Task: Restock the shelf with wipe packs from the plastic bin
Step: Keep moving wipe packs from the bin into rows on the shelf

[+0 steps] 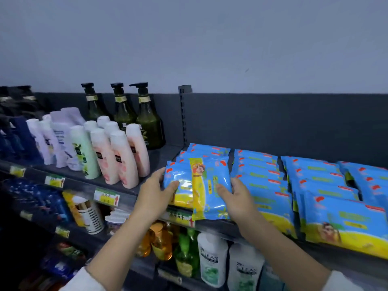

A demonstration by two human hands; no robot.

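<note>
A blue and yellow wipe pack (201, 185) lies at the front of the leftmost row of wipe packs on the top shelf (212, 224). My left hand (155, 192) grips its left edge, thumb on top. My right hand (235, 196) holds its right edge, fingers curled over the front. Behind it several more packs (201, 153) stand in the same row. More rows of the same packs (262, 177) (319, 181) fill the shelf to the right. The plastic bin is out of view.
Pink, green and white bottles (123, 158) and dark green pump bottles (147, 122) stand on the shelf's left half. A metal upright (184, 114) divides the back panel. Lower shelves hold white shampoo bottles (212, 259), orange bottles (161, 242) and price tags (107, 196).
</note>
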